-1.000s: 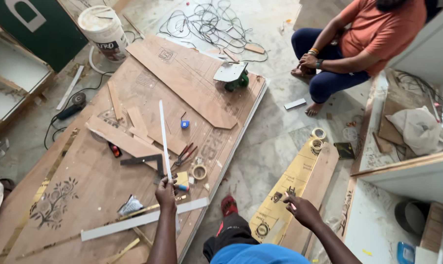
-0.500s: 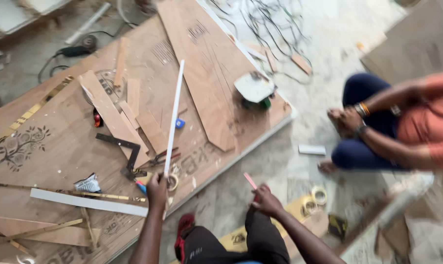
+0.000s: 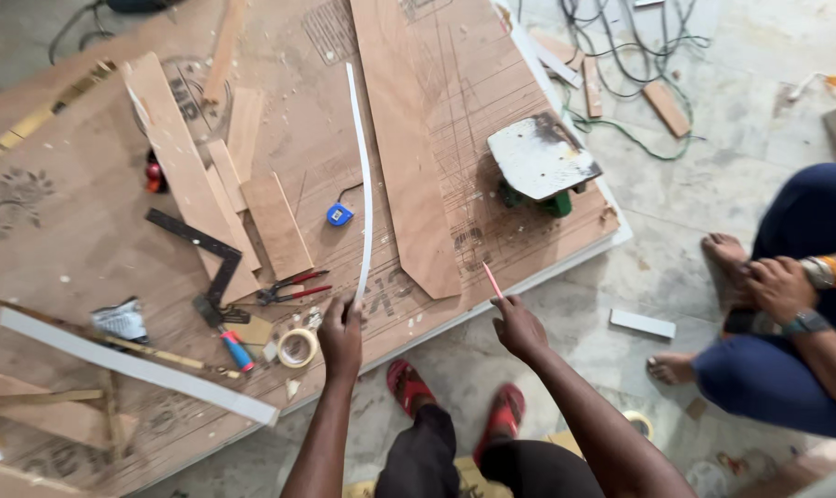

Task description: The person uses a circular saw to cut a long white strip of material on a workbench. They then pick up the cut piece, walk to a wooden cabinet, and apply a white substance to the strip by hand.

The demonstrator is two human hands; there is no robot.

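Note:
My left hand [image 3: 341,334] grips the near end of a long thin white strip [image 3: 364,175], which bows up and away over the big plywood sheet [image 3: 86,277] lying on the floor. My right hand [image 3: 519,327] holds a red pencil [image 3: 492,279] whose tip points up near the pointed end of a long cut plywood board [image 3: 418,138]. Both hands hover at the sheet's near edge. A roll of tape [image 3: 297,348] and red-handled pliers [image 3: 291,288] lie just left of my left hand.
On the sheet lie a black square [image 3: 206,249], a blue tape measure [image 3: 340,214], wood offcuts [image 3: 275,221], a white batten [image 3: 132,364] and a green power tool with a metal base [image 3: 540,161]. Cables [image 3: 621,55] trail beyond. Another person [image 3: 796,304] sits at right.
The view has swung down and closer to the sheet. My right hand has risen toward the board edge with the pencil. My left hand still holds the white strip.

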